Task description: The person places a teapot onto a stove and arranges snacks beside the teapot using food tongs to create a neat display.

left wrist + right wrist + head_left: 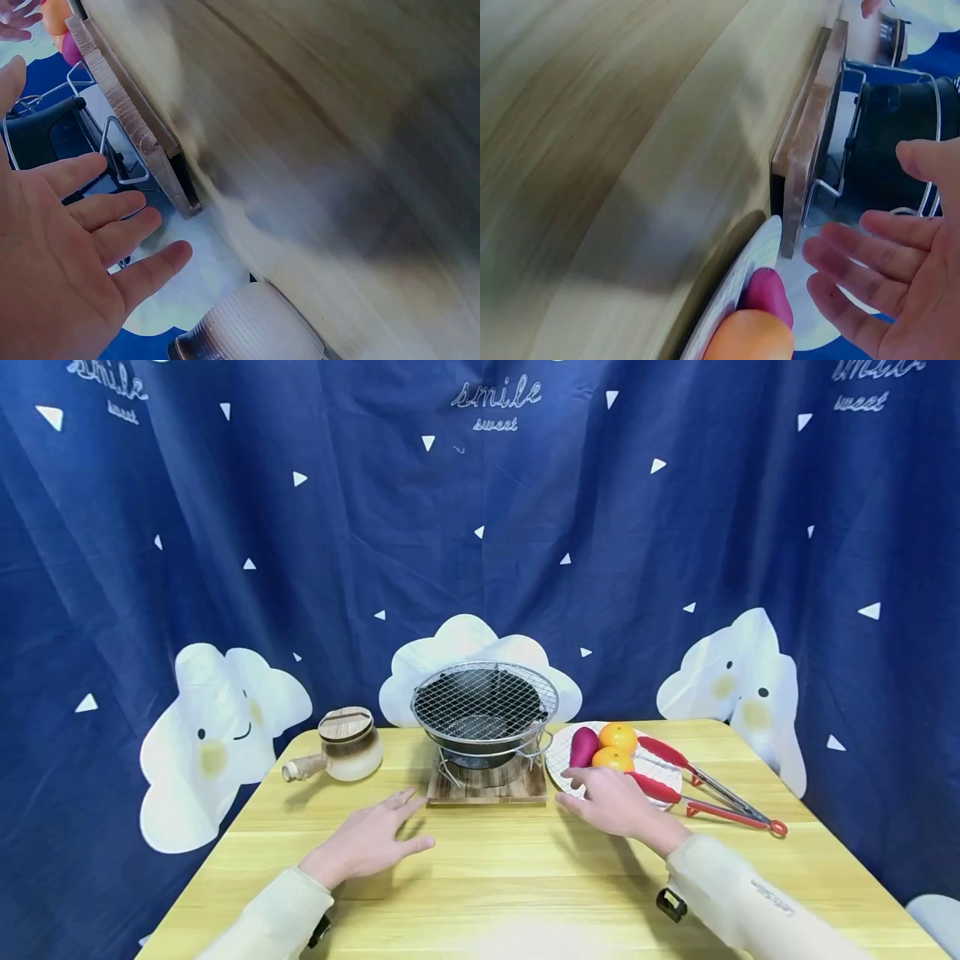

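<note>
Apparently empty, both hands are spread with fingers extended. The left hand is near the front left corner of a wooden board on the worktop; the right hand is beside a white plate. On that board, between and beyond them, stands a round grill topped with wire mesh. The plate bears a purple vegetable and two oranges, with red-handled tongs resting across its right side. A lidded pot stands left of the grill.
</note>
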`<state>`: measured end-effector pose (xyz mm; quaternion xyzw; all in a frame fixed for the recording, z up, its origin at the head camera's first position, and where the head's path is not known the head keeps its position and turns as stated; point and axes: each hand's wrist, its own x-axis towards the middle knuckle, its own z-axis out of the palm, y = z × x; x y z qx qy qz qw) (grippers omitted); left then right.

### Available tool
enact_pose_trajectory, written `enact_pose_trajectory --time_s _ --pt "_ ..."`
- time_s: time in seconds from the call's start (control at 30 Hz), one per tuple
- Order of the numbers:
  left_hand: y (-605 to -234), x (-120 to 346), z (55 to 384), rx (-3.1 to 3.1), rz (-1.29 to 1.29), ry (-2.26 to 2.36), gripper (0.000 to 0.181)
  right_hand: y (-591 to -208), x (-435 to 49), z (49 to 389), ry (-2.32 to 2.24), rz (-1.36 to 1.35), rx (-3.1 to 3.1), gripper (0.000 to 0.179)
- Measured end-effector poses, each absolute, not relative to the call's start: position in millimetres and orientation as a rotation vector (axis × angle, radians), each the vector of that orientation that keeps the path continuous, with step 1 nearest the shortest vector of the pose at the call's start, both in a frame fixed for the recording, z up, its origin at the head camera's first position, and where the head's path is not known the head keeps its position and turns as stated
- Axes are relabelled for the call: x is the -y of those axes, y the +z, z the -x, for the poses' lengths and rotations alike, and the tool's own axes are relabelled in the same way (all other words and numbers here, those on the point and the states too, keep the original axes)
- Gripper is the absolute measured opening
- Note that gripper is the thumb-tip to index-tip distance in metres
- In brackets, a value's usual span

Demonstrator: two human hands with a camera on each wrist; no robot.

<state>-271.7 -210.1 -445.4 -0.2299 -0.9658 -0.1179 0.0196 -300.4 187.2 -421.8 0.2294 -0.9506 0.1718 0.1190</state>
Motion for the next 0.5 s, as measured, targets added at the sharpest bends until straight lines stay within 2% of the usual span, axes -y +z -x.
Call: enact_pose_trajectory --time_s 0.27,0.5 --pt "-445.4 211.9 272.4 2.964 0.693 -0.404 0.077 -423.1 -172.1 305.9 0.572 -0.594 2.834 0.043" --pt "-447.2 215.2 273.2 2.933 0.674 -0.443 0.066 -430.4 -162.6 314.8 0.591 -0.484 2.866 0.044"
